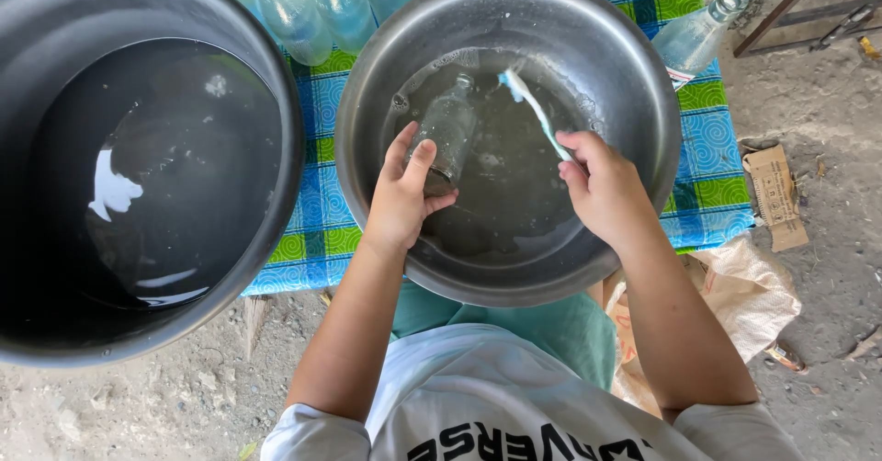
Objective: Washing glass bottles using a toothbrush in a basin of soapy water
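Left hand point(401, 194) fingers grip glass bottle point(447, 135) in metal basin point(643, 75) water; right hand point(602, 185) fingers closed around toothbrush point(533, 112).

two hands are in view: the left hand point(401, 194) and the right hand point(602, 185). there are two round metal basins, a large basin point(28, 75) holding dark water and a smaller basin point(643, 102) beside it. one glass bottle point(446, 135) lies in the smaller basin's water, and one toothbrush point(533, 112) with a pale blue handle reaches over it. at least four more clear bottles point(294, 15) cluster along the top edge, though the frame cuts them off, so the exact count cannot be told. one further bottle point(698, 34) lies on its own at the right. one checked blue and green cloth point(707, 167) covers the table. one torn piece of cardboard point(776, 194) and one crumpled paper sack point(744, 295) lie on the ground.
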